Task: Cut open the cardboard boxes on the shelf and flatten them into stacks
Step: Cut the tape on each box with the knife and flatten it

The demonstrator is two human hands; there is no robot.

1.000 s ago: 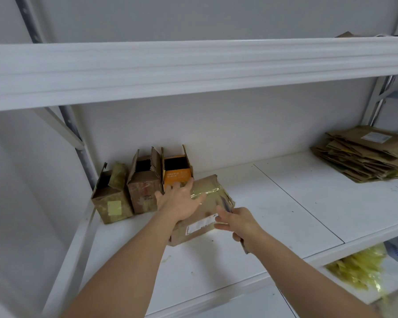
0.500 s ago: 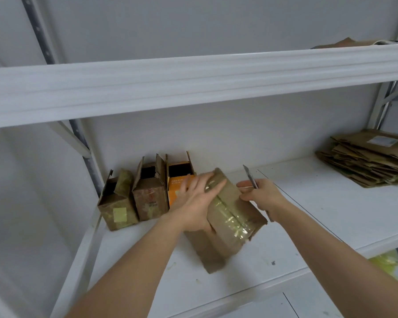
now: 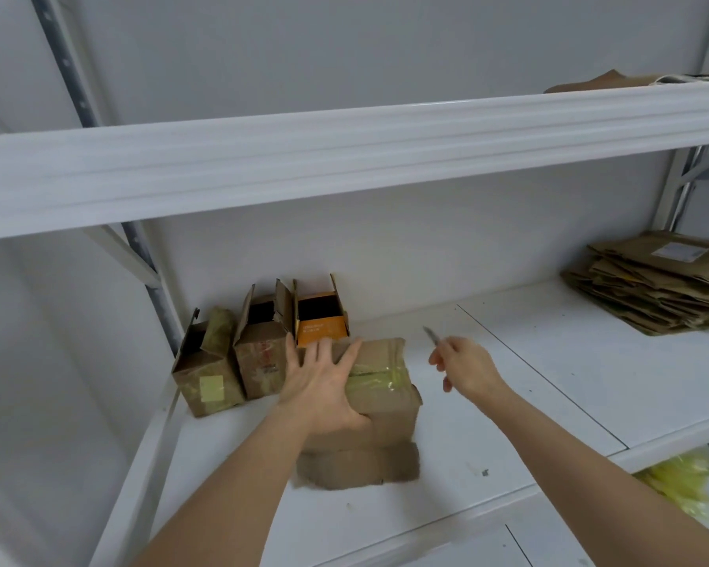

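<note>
Under the left hand (image 3: 324, 386), whose fingers lie spread and nearly straight with the palm pressed down, sits the taped cardboard box (image 3: 379, 399) on the white shelf (image 3: 508, 423), one loose flap (image 3: 357, 464) splayed toward the person below the wrist. A band of glossy yellowish tape (image 3: 379, 372) crosses the top just beyond the fingertips, and that strip looks slick, so a palm on bare cardboard beside it should hold better than fingers on the tape. The box seems light and thin-walled, worn and soft at its edges; it will probably buckle under firm pressure, which suits flattening but means it could slide while being cut unless pinned from above as it is now. To the right of that hand, apart from the box, the right hand (image 3: 465, 368) has its fingers curled round a small cutter (image 3: 432, 335), the blade pointing up and away. Beyond the left fingertips stand three open boxes in a row against the wall: an orange box (image 3: 322, 325), a brown box (image 3: 263, 354) and an end box (image 3: 207, 374). Far off past the right hand lies a stack of flattened cardboard (image 3: 651, 288).
</note>
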